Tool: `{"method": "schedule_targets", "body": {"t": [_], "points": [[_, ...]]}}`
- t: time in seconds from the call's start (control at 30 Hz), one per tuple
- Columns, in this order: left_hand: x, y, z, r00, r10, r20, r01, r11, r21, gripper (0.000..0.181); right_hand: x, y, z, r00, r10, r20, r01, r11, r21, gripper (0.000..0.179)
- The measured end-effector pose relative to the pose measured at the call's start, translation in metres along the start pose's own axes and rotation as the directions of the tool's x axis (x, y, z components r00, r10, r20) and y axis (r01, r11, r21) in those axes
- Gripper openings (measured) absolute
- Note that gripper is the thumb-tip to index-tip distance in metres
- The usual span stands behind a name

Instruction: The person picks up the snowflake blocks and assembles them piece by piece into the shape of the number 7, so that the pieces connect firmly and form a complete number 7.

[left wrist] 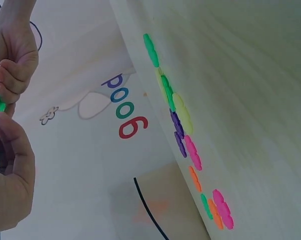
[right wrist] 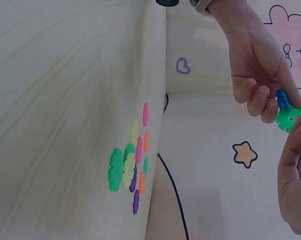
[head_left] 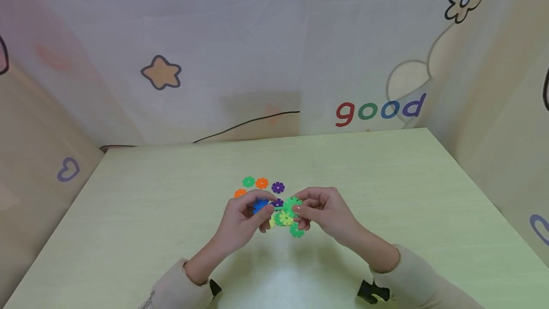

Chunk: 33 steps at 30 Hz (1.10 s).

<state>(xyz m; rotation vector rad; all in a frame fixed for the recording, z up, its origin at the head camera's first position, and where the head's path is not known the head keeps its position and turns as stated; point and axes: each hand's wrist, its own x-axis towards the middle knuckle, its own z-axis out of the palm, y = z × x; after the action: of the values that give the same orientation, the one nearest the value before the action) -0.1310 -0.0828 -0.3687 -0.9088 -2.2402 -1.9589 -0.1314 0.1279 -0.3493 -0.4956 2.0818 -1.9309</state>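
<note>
A pale tabletop [head_left: 150, 228] stretched below. The left hand [head_left: 239, 221] pinched a blue disc [head_left: 259, 205]; the right hand [head_left: 329, 211], facing it, a green disc [head_left: 289, 206], both partly hidden, their contact unclear. Beneath the hands lay half-covered loose discs [head_left: 286, 219].

pale-green table [head_left: 128, 213] | printed backdrop [head_left: 257, 37] behind | orange star [head_left: 161, 73] | "good" lettering [head_left: 383, 110]

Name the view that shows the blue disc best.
Head: the blue disc shows its broad face, partly covered by the left hand. Right wrist shows it nearly edge-on; left wrist, only a sliver at the picture's edge.
</note>
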Motion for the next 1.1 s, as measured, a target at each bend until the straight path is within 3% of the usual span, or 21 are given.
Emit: {"method": "schedule_targets", "body": {"t": [0.13,0.23,1.1], "points": [[0.0006,0.0021,-0.0029,0.988,-0.148,0.048,0.151,0.985,-0.084,0.027,-0.0003,0.0005,0.0003,1.0,-0.016,0.007,0.016,1.0,-0.008,0.022],[0.0012,0.0027,-0.005,0.975,-0.202,0.089,0.213,0.967,-0.139,0.027,-0.0004,0.0005,0.0004,1.0,-0.026,0.014,0.026,1.0,-0.009,0.021],[-0.0002,0.0054,-0.0086,0.964,-0.247,0.096,0.257,0.96,-0.111,0.021,0.0016,0.0014,0.0084,1.0,-0.026,0.006,0.026,1.0,-0.001,0.016]]}}
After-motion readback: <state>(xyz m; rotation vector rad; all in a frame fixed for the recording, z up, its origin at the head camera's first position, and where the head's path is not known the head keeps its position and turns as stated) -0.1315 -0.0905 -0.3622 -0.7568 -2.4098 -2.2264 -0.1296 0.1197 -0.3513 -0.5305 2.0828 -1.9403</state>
